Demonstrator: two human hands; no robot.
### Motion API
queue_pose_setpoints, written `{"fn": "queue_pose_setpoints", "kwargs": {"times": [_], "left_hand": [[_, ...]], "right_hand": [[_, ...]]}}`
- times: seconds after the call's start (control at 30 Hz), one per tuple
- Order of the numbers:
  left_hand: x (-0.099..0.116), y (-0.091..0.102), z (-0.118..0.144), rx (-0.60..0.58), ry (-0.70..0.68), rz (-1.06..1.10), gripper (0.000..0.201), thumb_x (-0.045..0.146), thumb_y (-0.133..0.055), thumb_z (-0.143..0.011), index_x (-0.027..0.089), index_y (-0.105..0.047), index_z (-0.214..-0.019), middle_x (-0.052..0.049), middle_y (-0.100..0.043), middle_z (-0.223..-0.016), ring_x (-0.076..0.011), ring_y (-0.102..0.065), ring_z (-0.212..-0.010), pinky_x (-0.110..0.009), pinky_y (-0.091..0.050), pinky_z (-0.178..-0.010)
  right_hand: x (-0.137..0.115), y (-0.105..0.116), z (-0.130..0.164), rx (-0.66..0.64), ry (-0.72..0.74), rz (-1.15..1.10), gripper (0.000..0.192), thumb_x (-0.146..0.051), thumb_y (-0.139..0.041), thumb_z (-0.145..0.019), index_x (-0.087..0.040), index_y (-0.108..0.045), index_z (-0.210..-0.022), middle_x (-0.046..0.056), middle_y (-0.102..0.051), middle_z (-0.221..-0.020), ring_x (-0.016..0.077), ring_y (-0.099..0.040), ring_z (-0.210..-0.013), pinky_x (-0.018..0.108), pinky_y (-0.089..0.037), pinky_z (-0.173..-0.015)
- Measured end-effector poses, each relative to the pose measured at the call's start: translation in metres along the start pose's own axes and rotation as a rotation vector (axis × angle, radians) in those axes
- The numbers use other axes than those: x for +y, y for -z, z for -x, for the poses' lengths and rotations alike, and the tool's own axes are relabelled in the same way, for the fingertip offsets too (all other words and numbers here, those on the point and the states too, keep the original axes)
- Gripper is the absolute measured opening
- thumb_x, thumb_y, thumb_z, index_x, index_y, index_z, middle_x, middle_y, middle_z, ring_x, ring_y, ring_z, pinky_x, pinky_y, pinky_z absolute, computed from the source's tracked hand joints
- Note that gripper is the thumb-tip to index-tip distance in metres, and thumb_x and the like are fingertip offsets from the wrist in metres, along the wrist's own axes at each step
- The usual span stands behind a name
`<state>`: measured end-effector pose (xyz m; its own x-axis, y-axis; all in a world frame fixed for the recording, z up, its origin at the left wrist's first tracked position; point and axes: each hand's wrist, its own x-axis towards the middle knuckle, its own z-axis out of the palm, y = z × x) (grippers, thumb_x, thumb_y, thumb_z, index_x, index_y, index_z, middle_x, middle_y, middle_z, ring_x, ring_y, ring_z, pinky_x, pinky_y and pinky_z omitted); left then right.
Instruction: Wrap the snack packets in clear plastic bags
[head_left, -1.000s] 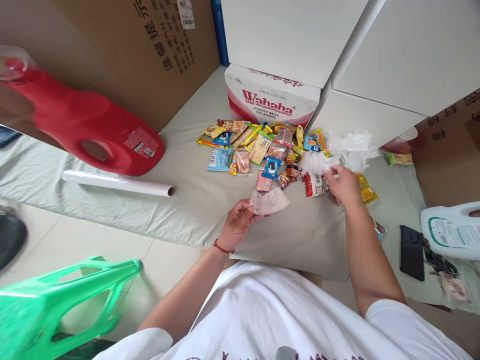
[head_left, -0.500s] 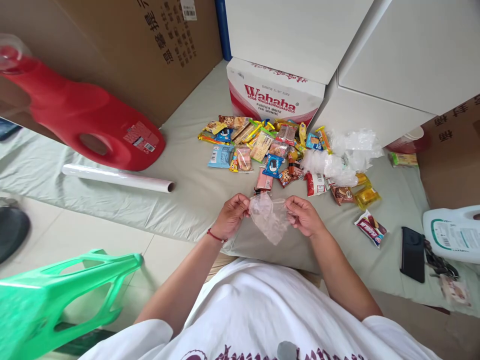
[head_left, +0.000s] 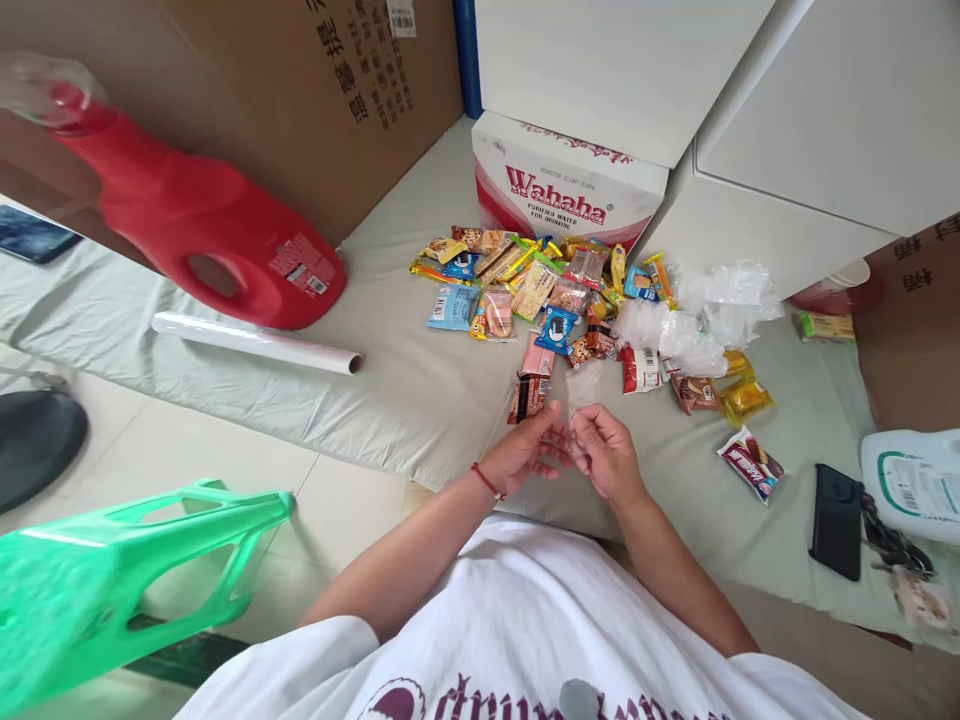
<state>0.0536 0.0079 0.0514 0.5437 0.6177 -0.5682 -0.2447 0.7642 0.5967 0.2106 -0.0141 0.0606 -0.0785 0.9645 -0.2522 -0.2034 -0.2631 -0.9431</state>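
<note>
My right hand [head_left: 609, 455] pinches a small clear plastic bag [head_left: 583, 385], which stands up narrow and crumpled above the fingers. Close beside it, my left hand [head_left: 529, 448] has its thumb and fingers apart and seems to hold nothing; whether a fingertip touches the bag I cannot tell. Just beyond the left hand lies a brown-wrapped snack [head_left: 527, 398], with a pink packet [head_left: 538, 354] behind it. Farther back is a spread of wrapped snacks [head_left: 536, 287], with a heap of clear plastic bags [head_left: 675, 325] at its right.
A Wahaha carton [head_left: 562, 190] stands behind the snacks. On the left are a red detergent bottle [head_left: 225, 240], a white roll [head_left: 259, 345] and a green stool [head_left: 150, 560] on the floor. To the right lie a maroon-and-white packet [head_left: 750, 463], a black phone [head_left: 836, 520] and a white bottle [head_left: 911, 480].
My left hand has let go of the bag's edge, and its fingers have spread. The bag, earlier stretched between both hands, now rises bunched from my right hand. The view has shifted slightly.
</note>
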Motion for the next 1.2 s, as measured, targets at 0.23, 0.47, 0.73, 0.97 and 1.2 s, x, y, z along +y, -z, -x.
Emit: {"fn": "queue_pose_setpoints", "kwargs": {"times": [0.23,0.47,0.73,0.97,1.2], "left_hand": [[-0.001,0.014,-0.022,0.132,-0.231,0.284,0.045,0.032,-0.095,-0.059,0.017,-0.055,-0.073,0.000,-0.067,-0.078,-0.0127,-0.067,-0.076,-0.024,-0.056,-0.068],[-0.009,-0.015,-0.029,0.124,-0.090,-0.019,0.053,0.055,-0.090,-0.065,0.019,-0.062,-0.092,0.000,-0.067,-0.093,-0.0129,-0.064,-0.078,-0.022,-0.048,-0.059],[-0.018,-0.011,-0.046,0.206,-0.255,0.238,0.053,0.044,-0.098,-0.052,0.017,-0.056,-0.073,0.004,-0.060,-0.074,-0.0099,-0.059,-0.071,-0.029,-0.057,-0.072],[-0.024,0.000,-0.035,0.265,-0.352,0.286,0.046,0.046,-0.093,-0.061,0.020,-0.059,-0.076,0.005,-0.058,-0.076,-0.0107,-0.061,-0.075,-0.031,-0.058,-0.082],[-0.019,0.003,-0.026,0.216,-0.572,-0.193,0.032,0.046,-0.085,-0.073,0.018,-0.070,-0.073,-0.001,-0.067,-0.091,-0.0147,-0.061,-0.087,-0.029,-0.050,-0.085]], "right_hand": [[0.008,0.026,0.016,0.337,0.234,0.034,0.026,-0.051,-0.069,-0.091,-0.027,-0.063,-0.084,0.001,-0.058,-0.085,0.0156,-0.055,-0.075,0.029,-0.050,-0.071],[0.011,0.038,0.024,0.185,0.081,-0.138,0.032,-0.048,-0.073,-0.084,-0.024,-0.058,-0.070,0.001,-0.054,-0.079,0.0194,-0.057,-0.083,0.034,-0.051,-0.079],[0.012,0.045,0.016,0.486,0.137,-0.247,0.028,-0.043,-0.082,-0.078,-0.024,-0.061,-0.079,0.002,-0.071,-0.105,0.0184,-0.070,-0.092,0.035,-0.056,-0.086],[0.020,0.062,0.014,0.408,-0.041,-0.348,0.025,-0.042,-0.080,-0.077,-0.025,-0.062,-0.080,0.000,-0.074,-0.089,0.0178,-0.072,-0.082,0.033,-0.059,-0.075],[-0.014,0.069,0.003,0.092,0.085,0.283,0.052,-0.032,-0.092,-0.065,-0.026,-0.072,-0.113,0.004,-0.073,-0.118,0.0243,-0.065,-0.114,0.034,-0.051,-0.096]]}}
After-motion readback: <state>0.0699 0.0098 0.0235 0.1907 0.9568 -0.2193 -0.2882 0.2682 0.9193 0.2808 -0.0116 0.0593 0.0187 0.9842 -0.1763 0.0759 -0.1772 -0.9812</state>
